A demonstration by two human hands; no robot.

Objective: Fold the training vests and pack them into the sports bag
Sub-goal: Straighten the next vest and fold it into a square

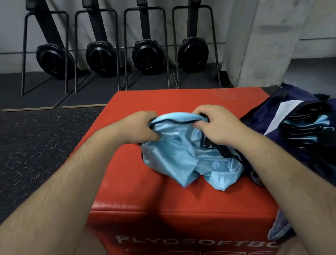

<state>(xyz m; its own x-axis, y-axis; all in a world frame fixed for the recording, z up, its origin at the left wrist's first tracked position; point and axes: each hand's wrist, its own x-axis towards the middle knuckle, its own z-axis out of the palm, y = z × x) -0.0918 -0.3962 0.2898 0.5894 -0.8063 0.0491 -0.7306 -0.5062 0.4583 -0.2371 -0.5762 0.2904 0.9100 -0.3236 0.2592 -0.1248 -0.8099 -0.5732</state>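
Observation:
A light blue training vest [187, 156] with black trim lies crumpled on the red plyo box [148, 198]. My left hand [141, 127] grips its upper edge at the left, and my right hand [214, 124] pinches the same edge at the right, so the cloth is lifted between them. To the right stands the open navy sports bag [282, 119]. Inside it lie more light blue vests with black trim [310, 129].
Several black rowing machines [148, 55] stand upright against the grey wall behind the box. A concrete pillar [265, 31] rises at the back right. Dark rubber floor [25, 147] spreads to the left. A bit of blue-grey cloth [279, 229] shows at the box's lower right corner.

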